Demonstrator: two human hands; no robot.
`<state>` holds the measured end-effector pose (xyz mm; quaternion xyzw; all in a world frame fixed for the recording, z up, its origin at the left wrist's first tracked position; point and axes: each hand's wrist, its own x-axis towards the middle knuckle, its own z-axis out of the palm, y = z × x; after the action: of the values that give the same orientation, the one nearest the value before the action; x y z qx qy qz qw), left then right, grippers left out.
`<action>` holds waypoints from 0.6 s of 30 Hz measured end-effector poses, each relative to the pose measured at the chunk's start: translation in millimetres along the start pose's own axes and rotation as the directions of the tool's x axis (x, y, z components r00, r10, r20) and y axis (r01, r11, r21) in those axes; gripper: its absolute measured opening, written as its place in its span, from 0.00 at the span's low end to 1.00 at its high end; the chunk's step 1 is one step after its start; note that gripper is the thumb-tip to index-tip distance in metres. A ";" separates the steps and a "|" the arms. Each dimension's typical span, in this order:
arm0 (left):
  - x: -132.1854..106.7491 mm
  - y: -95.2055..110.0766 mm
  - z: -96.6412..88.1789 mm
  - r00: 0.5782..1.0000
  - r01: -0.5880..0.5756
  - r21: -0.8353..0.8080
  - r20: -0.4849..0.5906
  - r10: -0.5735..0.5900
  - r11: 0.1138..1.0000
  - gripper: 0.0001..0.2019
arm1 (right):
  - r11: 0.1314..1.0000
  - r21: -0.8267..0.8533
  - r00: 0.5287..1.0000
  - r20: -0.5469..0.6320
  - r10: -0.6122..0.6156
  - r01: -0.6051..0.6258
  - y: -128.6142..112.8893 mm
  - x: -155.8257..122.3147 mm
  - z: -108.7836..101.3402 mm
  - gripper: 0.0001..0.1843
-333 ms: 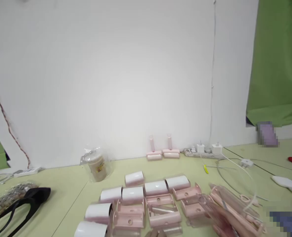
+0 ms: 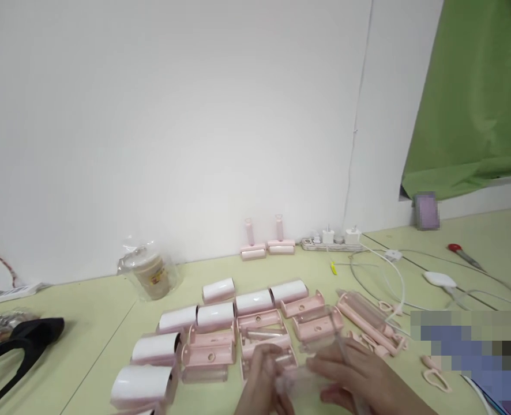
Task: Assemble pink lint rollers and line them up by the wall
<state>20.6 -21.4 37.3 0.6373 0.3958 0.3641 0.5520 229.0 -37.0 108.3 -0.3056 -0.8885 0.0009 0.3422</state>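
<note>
My left hand (image 2: pixel 260 377) is closed at the near edge of the table, its fingers curled round the left end of a clear plastic piece (image 2: pixel 299 381). My right hand (image 2: pixel 359 369) grips the same piece from the right; motion blurs its outline. Just beyond my hands lie pink plastic roller frames (image 2: pixel 210 353), some with clear tubes (image 2: pixel 206 374) beside them. White paper rolls (image 2: pixel 142 385) form an arc on the left and behind the frames. Right of the frames rest long pink parts and clear covers (image 2: pixel 370 323), with small pink loop pieces (image 2: pixel 436 380) nearby.
Two assembled pink rollers (image 2: pixel 253 251) stand by the wall beside a power strip (image 2: pixel 331 245) with chargers. White cables (image 2: pixel 400 276) loop across the right side. A bagged cup (image 2: pixel 154 276), a black strap-like object (image 2: pixel 39 331) and a red-handled tool (image 2: pixel 457 249) are also on the table.
My right hand has come left from the pink parts on the right to meet my left hand, which has risen further into view. The camera has turned slightly right and down.
</note>
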 end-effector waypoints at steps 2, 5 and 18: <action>-8.0 14.5 11.7 0.968 0.216 -0.334 0.193 -0.157 0.918 0.38 | 0.988 0.049 0.965 0.210 -0.157 0.149 -8.4 8.7 -2.2 0.18; -19.5 23.7 19.6 0.902 0.418 -0.585 0.356 -0.243 0.695 0.28 | 0.980 0.127 0.957 0.230 -0.179 0.152 -12.8 7.1 2.2 0.20; -28.6 36.8 12.9 0.904 0.426 -0.629 0.326 -0.277 0.650 0.19 | 0.806 0.567 0.984 0.131 0.117 -0.171 -17.6 -24.5 5.4 0.33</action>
<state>24.0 -55.5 71.5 0.3306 0.2909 0.3034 0.8450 230.3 -63.5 92.9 -0.2542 -0.8353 0.3090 0.3771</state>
